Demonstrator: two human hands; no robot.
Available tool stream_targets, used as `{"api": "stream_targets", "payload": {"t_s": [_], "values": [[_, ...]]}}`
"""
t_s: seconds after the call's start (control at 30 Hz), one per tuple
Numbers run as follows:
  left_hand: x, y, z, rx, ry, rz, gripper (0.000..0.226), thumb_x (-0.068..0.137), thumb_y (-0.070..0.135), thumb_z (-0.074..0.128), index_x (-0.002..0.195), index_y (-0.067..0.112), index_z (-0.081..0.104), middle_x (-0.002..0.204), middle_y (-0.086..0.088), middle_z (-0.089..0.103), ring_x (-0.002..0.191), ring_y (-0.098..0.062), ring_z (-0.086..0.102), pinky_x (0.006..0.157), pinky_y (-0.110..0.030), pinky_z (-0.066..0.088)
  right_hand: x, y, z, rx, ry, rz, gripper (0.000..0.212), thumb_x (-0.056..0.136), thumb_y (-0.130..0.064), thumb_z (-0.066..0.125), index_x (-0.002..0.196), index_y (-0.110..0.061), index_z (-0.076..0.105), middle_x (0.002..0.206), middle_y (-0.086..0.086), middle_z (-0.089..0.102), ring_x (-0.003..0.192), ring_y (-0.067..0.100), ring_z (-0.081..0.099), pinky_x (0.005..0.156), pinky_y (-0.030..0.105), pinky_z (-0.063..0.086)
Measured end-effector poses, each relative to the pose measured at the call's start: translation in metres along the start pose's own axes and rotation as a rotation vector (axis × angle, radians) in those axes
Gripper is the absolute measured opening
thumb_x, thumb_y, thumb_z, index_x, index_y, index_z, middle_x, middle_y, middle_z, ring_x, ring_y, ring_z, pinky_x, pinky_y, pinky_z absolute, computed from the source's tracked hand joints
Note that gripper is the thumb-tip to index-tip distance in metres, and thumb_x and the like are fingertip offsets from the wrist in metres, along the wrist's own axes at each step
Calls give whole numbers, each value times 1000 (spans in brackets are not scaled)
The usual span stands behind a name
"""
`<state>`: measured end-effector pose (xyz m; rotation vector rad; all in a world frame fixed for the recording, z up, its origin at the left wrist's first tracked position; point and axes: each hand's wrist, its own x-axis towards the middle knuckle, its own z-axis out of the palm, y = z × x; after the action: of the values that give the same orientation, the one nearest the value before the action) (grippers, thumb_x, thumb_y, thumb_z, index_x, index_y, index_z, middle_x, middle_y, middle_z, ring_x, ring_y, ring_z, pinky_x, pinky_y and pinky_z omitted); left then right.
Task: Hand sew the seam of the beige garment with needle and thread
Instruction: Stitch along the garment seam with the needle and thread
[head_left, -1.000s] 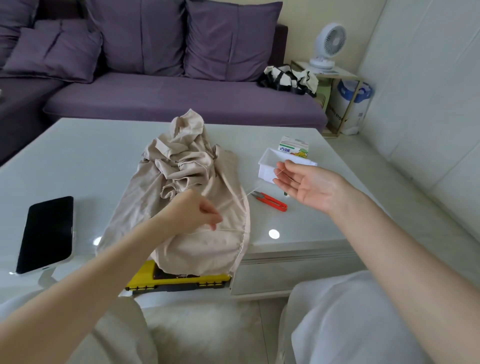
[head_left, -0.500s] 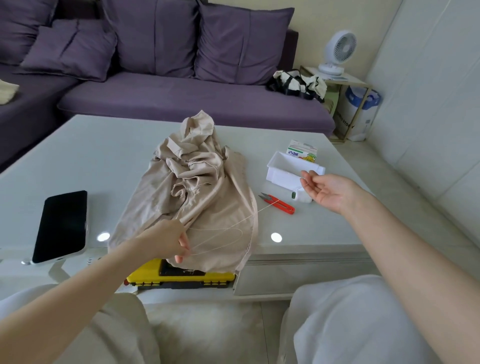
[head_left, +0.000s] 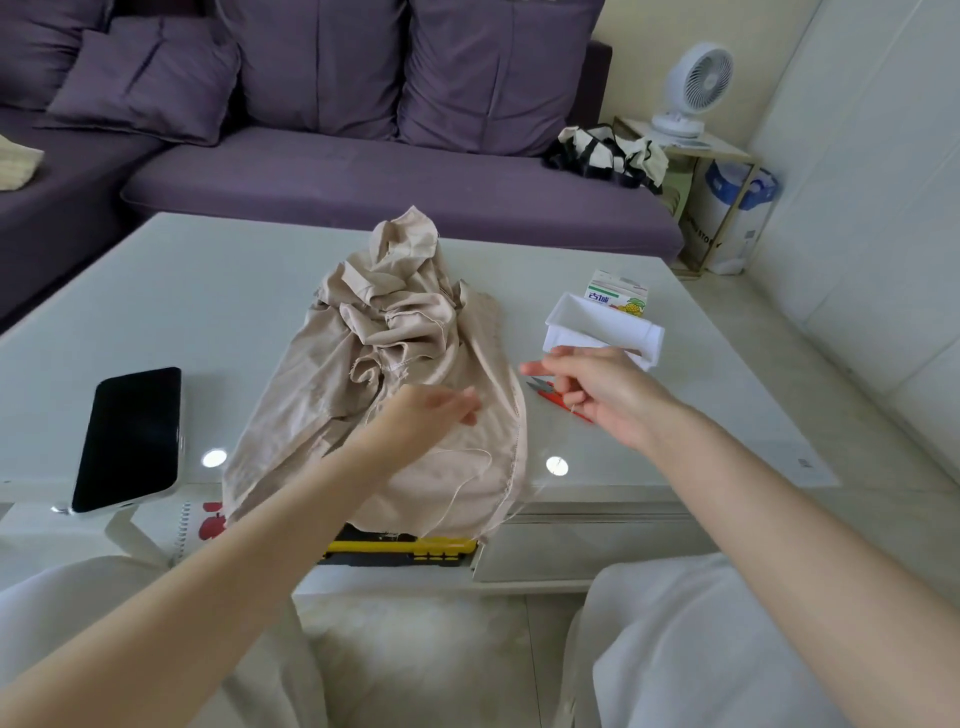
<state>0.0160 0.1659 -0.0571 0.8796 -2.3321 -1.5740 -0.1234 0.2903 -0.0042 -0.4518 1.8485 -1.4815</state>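
Found beige garment (head_left: 395, 364) heaped mid-table (head_left: 208, 291), near hem draped over the front edge above a yellow case (head_left: 400, 546). Noted left hand (head_left: 426, 421) over the garment, motion-blurred, fingers reaching rightward; unable to determine grip. Recorded right hand (head_left: 608, 395) above red snips (head_left: 558, 402), forefinger extended, remaining fingers curled to the thumb, pinching pale thread (head_left: 470, 480) looping loose across the hem. Logged white tray (head_left: 602, 332) just beyond, and behind it a carton (head_left: 618, 296) bearing blue characters, too small to read, and a pineapple picture. Noted dark phone (head_left: 130, 436) at left. Read "STOR", partly legible, on a box (head_left: 727, 228) beside the sofa (head_left: 363, 171).
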Motion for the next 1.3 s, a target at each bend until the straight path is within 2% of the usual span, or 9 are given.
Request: {"api": "stream_targets", "payload": {"t_s": [0.1, 0.2, 0.4, 0.53, 0.7, 0.8, 0.87, 1.13, 1.3], "values": [[-3, 22, 16, -276, 26, 0, 27, 95, 37, 51, 100, 19, 71, 97, 0, 72, 81, -9, 58, 68, -18, 42, -15, 8, 20, -167, -53, -17, 7, 92, -8, 56, 97, -12, 60, 80, 6, 66, 46, 2, 40, 48, 11, 34], [-4, 30, 27, -442, 105, -1, 22, 92, 25, 60, 89, 8, 73, 79, -5, 70, 62, -2, 61, 63, -10, 47, -25, 16, 28, -256, -133, -64, 17, 92, -6, 52, 91, -16, 66, 84, 5, 74, 46, 0, 46, 48, 11, 36], [-2, 29, 35, -310, 131, 76, 25, 93, 23, 58, 88, 3, 73, 54, 6, 57, 46, 3, 47, 51, -6, 38, -20, 33, 18, -338, -95, -167, 19, 96, -19, 53, 83, -24, 66, 71, -7, 70, 49, -1, 47, 49, 9, 36], [6, 8, 32, 119, 187, 168, 22, 94, 29, 55, 107, 17, 69, 94, 11, 65, 91, -3, 59, 84, -22, 45, 7, 44, -14, -604, 57, -221, 19, 95, -17, 51, 87, -14, 68, 80, -4, 68, 71, -1, 57, 62, 4, 37], [21, -26, 38, 532, 27, 150, 36, 95, 33, 50, 129, 25, 53, 135, 5, 48, 126, -17, 38, 106, -37, 29, 50, 55, -67, -750, 132, -63, 20, 92, -17, 56, 85, -6, 71, 74, 1, 64, 78, 13, 53, 58, 12, 34], [29, -37, 45, 716, -15, 154, 42, 95, 35, 46, 137, 28, 44, 144, 9, 36, 131, -17, 28, 106, -34, 20, 73, 66, -86, -860, 220, -65, 30, 91, -16, 57, 87, 14, 63, 93, 29, 64, 73, 32, 51, 57, 25, 34], [31, -40, 48, 784, 8, 185, 43, 96, 38, 46, 138, 29, 41, 144, 11, 34, 131, -16, 27, 106, -32, 18, 83, 73, -91, -924, 258, -97, 30, 90, -13, 58, 90, 17, 60, 98, 32, 62, 89, 43, 56, 67, 36, 42], [35, -46, 46, 831, 43, 276, 40, 98, 38, 40, 137, 31, 42, 142, 13, 36, 129, -14, 31, 103, -29, 19, 93, 88, -85, -1014, 342, -200, 18, 86, -8, 59, 81, 8, 66, 85, 24, 67, 88, 38, 61, 76, 44, 50], [34, -47, 38, 690, 73, 336, 32, 98, 27, 45, 129, 24, 54, 132, 9, 49, 123, -16, 41, 100, -28, 25, 81, 81, -68, -1265, 292, -240, 23, 94, -14, 51, 115, -7, 58, 117, 11, 58, 107, 30, 55, 81, 35, 44]]}}
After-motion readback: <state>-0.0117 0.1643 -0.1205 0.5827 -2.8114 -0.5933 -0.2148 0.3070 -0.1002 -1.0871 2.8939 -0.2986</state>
